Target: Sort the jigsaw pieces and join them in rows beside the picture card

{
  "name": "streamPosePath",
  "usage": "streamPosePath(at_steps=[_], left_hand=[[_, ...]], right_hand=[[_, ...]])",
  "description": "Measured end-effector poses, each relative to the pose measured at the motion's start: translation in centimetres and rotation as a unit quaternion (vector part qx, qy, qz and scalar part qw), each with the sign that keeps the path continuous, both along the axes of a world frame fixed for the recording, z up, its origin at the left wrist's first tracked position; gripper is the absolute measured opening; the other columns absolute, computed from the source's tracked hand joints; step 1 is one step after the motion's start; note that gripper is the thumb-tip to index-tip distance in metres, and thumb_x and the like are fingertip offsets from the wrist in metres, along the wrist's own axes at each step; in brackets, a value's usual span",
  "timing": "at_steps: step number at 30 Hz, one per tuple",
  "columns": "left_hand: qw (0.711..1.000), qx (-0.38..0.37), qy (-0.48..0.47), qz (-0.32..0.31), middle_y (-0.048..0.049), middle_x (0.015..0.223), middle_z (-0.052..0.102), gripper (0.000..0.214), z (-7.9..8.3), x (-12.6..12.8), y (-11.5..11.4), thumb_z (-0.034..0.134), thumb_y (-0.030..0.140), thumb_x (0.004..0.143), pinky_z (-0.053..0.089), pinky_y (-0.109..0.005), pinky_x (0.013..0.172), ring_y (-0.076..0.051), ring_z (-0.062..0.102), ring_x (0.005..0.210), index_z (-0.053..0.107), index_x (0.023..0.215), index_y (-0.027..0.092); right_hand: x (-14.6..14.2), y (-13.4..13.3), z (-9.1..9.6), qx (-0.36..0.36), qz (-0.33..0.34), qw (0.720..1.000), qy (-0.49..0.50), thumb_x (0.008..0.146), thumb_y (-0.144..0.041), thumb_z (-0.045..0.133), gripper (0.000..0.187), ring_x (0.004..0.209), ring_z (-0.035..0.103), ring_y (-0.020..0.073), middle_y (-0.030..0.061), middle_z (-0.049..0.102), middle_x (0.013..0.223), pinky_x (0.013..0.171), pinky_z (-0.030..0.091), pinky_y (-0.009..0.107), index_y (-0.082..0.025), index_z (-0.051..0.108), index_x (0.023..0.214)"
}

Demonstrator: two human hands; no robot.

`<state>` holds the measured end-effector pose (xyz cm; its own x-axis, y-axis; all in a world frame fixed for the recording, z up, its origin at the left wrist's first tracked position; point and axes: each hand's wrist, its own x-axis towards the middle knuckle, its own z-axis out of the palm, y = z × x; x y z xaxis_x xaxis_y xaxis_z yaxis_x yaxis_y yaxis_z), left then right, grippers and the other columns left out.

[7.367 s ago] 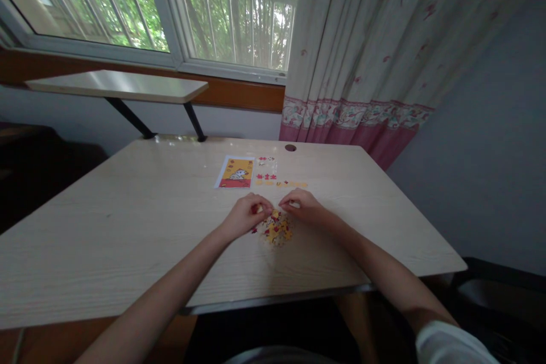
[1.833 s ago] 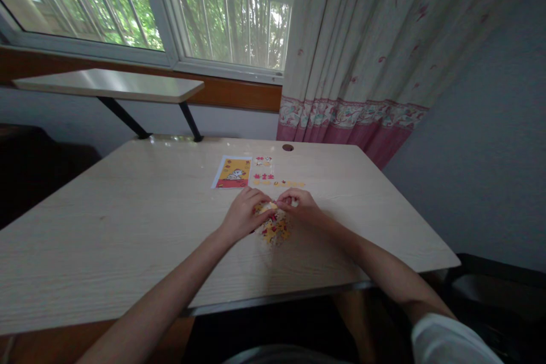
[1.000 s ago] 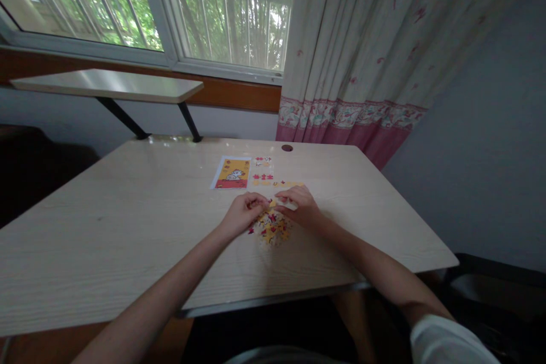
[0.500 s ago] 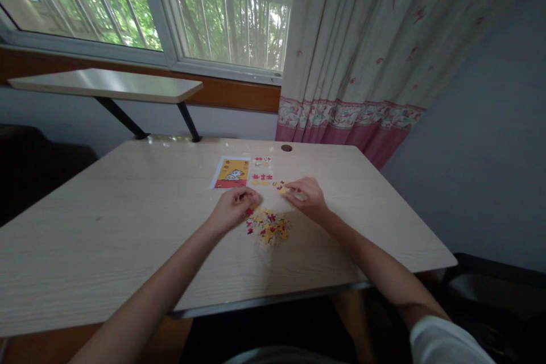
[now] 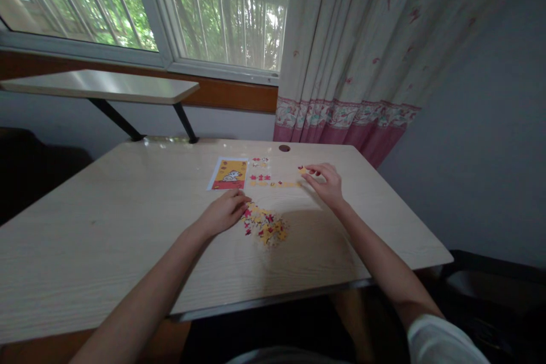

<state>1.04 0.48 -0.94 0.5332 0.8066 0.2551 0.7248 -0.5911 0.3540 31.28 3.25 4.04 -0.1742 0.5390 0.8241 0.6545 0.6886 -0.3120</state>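
Presently: your right hand (image 5: 327,183), pinching a yellow jigsaw piece (image 5: 302,170); left hand (image 5: 226,211), curled by loose pieces (image 5: 269,228), grip unclear; a low sweep could skew the yellow row (image 5: 286,185).

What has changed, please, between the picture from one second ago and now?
The right hand has moved forward and rightward, away from the pile, pinching a mostly yellow puzzle piece. The left hand has shifted slightly left, to the pile's left edge. The printed picture and the row of red pieces stayed put.
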Motion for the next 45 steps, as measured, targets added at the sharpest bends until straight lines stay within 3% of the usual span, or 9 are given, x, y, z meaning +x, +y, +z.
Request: streamPosePath(at_steps=[14, 23, 28, 36, 45], left_hand=[[0.999, -0.032, 0.032, -0.014, -0.007, 0.082, 0.062, 0.028, 1.6, -0.8, -0.4, 0.044, 0.032, 0.085, 0.045, -0.03, 0.07, -0.019, 0.057, 0.075, 0.064, 0.097, 0.016], [0.999, -0.027, 0.038, 0.007, -0.0055, 0.074, 0.061, 0.028, 1.6, -1.6, -0.1, 0.048, 0.034, 0.082, 0.042, -0.028, 0.063, -0.017, 0.055, 0.066, 0.064, 0.095, 0.015], [0.998, -0.029, 0.05, -0.003, -0.0042, 0.071, 0.059, 0.023, 1.6, -1.7, -0.1, 0.049, 0.032, 0.081, 0.04, -0.027, 0.061, -0.017, 0.053, 0.065, 0.064, 0.09, 0.016], [0.998, -0.036, 0.044, -0.016, -0.0025, 0.067, 0.056, 0.02, 1.9, -1.5, -0.2, 0.053, 0.032, 0.078, 0.039, -0.027, 0.062, -0.016, 0.051, 0.063, 0.064, 0.084, 0.016], [0.996, -0.076, 0.014, -0.042, -0.0014, 0.067, 0.055, 0.02, 2.1, -1.2, -0.4, 0.05, 0.033, 0.08, 0.039, -0.025, 0.057, -0.014, 0.05, 0.061, 0.062, 0.083, 0.017]], right_hand=[[0.3, -0.1, 0.1, 0.01, 0.005, 1.0, -0.026, 0.078, -0.035, 0.063, 0.017, 0.068, 0.057, 0.0145, 0.0019, 0.066, 0.074, 0.073, 0.04, 0.031, -0.02, 0.066, 0.087], [1.0, 0.3, 0.1, 0.015, 0.011, 0.999, -0.044, 0.078, -0.035, 0.063, 0.017, 0.073, 0.058, 0.0158, 0.003, 0.067, 0.078, 0.074, 0.039, 0.031, -0.02, 0.066, 0.087], [2.5, 1.6, -0.5, -0.09, 0.025, 0.99, -0.104, 0.076, -0.036, 0.064, 0.018, 0.085, 0.057, 0.0178, 0.004, 0.068, 0.089, 0.079, 0.039, 0.032, -0.02, 0.066, 0.086], [5.7, 4.8, -5.0, -0.332, 0.007, 0.937, -0.106, 0.072, -0.034, 0.065, 0.022, 0.068, 0.055, 0.0134, 0.0042, 0.067, 0.079, 0.061, 0.038, 0.024, -0.017, 0.069, 0.084], [5.9, 5.1, -5.7, -0.333, 0.024, 0.935, -0.119, 0.072, -0.034, 0.064, 0.024, 0.064, 0.051, 0.0106, 0.0038, 0.065, 0.076, 0.06, 0.036, 0.022, -0.015, 0.07, 0.086]])
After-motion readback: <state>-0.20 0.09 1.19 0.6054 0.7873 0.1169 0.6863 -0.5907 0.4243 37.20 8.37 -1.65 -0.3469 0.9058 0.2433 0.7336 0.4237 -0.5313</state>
